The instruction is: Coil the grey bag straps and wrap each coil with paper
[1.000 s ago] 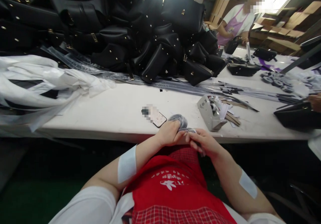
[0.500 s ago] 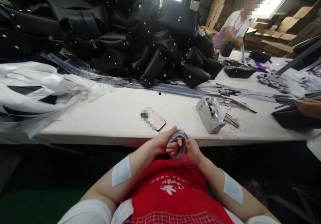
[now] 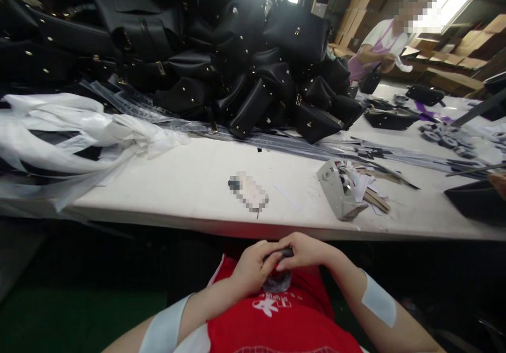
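A coiled grey bundle [image 3: 278,282], partly hidden by fingers, is hanging before the red apron [image 3: 292,321], on the near side of the surface's edge — the left hand [image 3: 251,270] and the right hand [image 3: 307,249] are both clamping their grip on its upper part. On the white surface [image 3: 190,184] beyond, a blurred, phone-like item [image 3: 249,192] is lying left of a light grey box [image 3: 336,192] holding paper strips [image 3: 358,182]. Farther back, black bags [image 3: 253,63] are forming a heap, while a person in a lilac apron [image 3: 361,63] is standing at the right.
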Demonstrator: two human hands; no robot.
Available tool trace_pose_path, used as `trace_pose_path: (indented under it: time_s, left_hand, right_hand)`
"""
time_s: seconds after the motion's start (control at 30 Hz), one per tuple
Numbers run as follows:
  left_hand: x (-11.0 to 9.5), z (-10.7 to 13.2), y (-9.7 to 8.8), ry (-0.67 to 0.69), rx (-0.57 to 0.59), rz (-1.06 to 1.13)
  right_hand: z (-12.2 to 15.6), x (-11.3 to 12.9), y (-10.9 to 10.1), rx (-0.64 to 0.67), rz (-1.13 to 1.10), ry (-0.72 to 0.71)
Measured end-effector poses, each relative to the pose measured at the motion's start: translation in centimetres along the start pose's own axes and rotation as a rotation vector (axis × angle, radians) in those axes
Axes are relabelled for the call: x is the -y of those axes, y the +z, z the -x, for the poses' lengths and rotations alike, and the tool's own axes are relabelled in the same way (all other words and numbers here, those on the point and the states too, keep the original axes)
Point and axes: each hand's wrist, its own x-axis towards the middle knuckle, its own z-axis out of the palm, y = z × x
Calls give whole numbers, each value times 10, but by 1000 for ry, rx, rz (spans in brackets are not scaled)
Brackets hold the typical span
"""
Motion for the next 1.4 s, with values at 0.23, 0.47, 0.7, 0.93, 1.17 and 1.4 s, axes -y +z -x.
trace_pose_path:
  time_s: [0.23,0.47,0.7,0.93,1.17,1.4]
  left_hand:
    - [2,3,-10,-76,30,0]
    - [6,2,-11,-125,-12,84]
    - [9,-2,-14,-108,24,135]
    - [31,-4,-17,-352,113,567]
    - [40,-4,-10,-388,157,608]
    - [35,-8,-9,-410,139,606]
  right_hand:
    - [-55,-25,-52,-730,581,397]
    - [-73,-35,-48,-711,747,473]
    - [-52,-13,-70,-730,635,470]
    - [11,36,-36,-574,-69,107]
    - [47,48,3,-239,-847,79]
    - [58,54,48,-508,-886,92]
